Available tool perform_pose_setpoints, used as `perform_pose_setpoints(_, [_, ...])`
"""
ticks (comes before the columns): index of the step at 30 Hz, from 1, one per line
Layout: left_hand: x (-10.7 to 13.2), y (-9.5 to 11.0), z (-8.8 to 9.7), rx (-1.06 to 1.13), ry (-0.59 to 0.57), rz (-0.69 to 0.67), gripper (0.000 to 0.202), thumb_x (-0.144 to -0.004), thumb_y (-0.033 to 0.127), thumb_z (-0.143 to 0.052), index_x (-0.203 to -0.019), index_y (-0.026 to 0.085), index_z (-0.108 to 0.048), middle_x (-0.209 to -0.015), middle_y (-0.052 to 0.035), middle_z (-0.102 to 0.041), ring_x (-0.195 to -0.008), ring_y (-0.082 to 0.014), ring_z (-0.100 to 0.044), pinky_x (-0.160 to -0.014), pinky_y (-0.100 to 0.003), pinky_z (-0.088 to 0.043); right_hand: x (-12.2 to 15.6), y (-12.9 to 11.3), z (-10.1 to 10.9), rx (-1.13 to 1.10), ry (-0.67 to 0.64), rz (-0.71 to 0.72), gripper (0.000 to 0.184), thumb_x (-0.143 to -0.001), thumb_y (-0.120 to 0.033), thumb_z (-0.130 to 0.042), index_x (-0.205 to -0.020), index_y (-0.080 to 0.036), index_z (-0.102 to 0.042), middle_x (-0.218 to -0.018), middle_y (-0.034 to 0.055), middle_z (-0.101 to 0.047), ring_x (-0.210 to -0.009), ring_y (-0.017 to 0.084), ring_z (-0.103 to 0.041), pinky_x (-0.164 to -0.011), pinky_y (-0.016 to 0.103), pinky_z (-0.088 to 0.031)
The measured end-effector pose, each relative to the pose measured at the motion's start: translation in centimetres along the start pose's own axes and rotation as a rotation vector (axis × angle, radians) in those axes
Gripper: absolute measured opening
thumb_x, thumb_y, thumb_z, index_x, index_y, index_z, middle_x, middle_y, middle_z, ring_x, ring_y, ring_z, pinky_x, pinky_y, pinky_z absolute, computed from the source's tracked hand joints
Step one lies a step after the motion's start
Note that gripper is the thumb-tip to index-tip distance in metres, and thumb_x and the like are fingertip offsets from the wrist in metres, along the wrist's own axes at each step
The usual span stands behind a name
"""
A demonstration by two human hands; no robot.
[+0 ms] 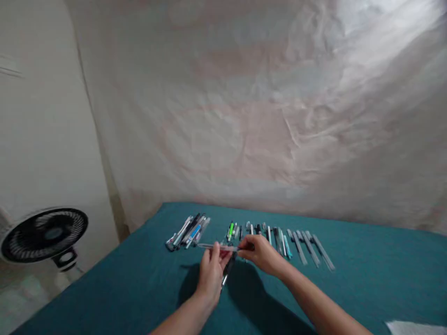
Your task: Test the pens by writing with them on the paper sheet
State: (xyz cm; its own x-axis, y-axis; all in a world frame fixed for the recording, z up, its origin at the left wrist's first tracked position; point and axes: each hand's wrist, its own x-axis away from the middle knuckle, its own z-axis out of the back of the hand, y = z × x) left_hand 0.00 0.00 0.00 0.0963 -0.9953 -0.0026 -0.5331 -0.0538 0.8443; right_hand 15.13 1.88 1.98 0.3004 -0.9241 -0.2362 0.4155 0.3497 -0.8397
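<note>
My left hand (209,277) is closed around a slim, clear pen (206,245), held level above the cloth with its left end sticking out past my fingers. At the other end, my right hand (262,253) pinches the pen's dark tip between thumb and fingers. Whether that tip is a separate part is too small to tell. Below and between my hands lies a dark pen with a silvery end (224,280), partly hidden by my left hand. Just beyond my hands are short pen parts, among them a bright green piece (230,231).
A bundle of pens (190,232) lies at the left on the teal cloth (139,284). Right of my hands, several white, dark and turquoise pens and clear tubes (323,251) lie in a row. White paper (415,328) shows at lower right. A black fan (45,235) stands beyond the left edge.
</note>
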Motion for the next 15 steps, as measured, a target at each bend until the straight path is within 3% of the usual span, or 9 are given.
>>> perform_pose_setpoints(3, [-0.21,0.12,-0.01,0.006,0.008,0.001,0.019,-0.081,0.031,-0.049,-0.08,0.013,-0.051,-0.079,-0.0058,-0.061,-0.079,-0.0131,-0.06,-0.087,-0.035,-0.045,-0.2,0.15,-0.01,0.038,0.048,0.01,0.016,-0.066,-0.026,-0.062,-0.075,-0.012,-0.061,-0.064,0.0011,-0.06,-0.058,0.011,-0.051,-0.051,0.019,-0.036])
perform_pose_setpoints(6, [-0.36,0.06,0.08,0.01,0.016,0.002,0.019,-0.081,0.031,-0.049,-0.08,0.013,-0.051,-0.079,-0.0059,-0.061,-0.079,-0.0135,-0.06,-0.085,-0.035,-0.046,-0.19,0.03,0.06,0.043,0.004,0.004,0.024,-0.066,-0.032,-0.062,-0.079,-0.013,-0.062,-0.066,0.0014,-0.061,-0.057,0.011,-0.052,-0.05,0.019,-0.037])
perform_pose_setpoints(11, [-0.5,-0.26,0.38,0.022,-0.003,-0.013,0.018,-0.08,0.032,-0.05,-0.08,0.013,-0.05,-0.078,-0.0055,-0.061,-0.08,-0.0138,-0.061,-0.086,-0.035,-0.045,-0.11,0.04,-0.03,-0.043,-0.181,-0.054,0.044,-0.083,-0.044,-0.034,-0.071,-0.011,-0.061,-0.061,0.0024,-0.059,-0.049,0.009,-0.051,-0.045,0.018,-0.038])
perform_pose_setpoints(15, [-0.51,-0.23,0.39,0.026,0.014,-0.01,0.019,-0.08,0.031,-0.05,-0.08,0.013,-0.051,-0.079,-0.0058,-0.061,-0.081,-0.0145,-0.061,-0.088,-0.036,-0.044,-0.23,0.35,0.16,0.023,-0.13,-0.022,0.031,-0.079,-0.038,-0.046,-0.074,-0.011,-0.061,-0.062,0.0023,-0.06,-0.053,0.01,-0.053,-0.047,0.018,-0.038])
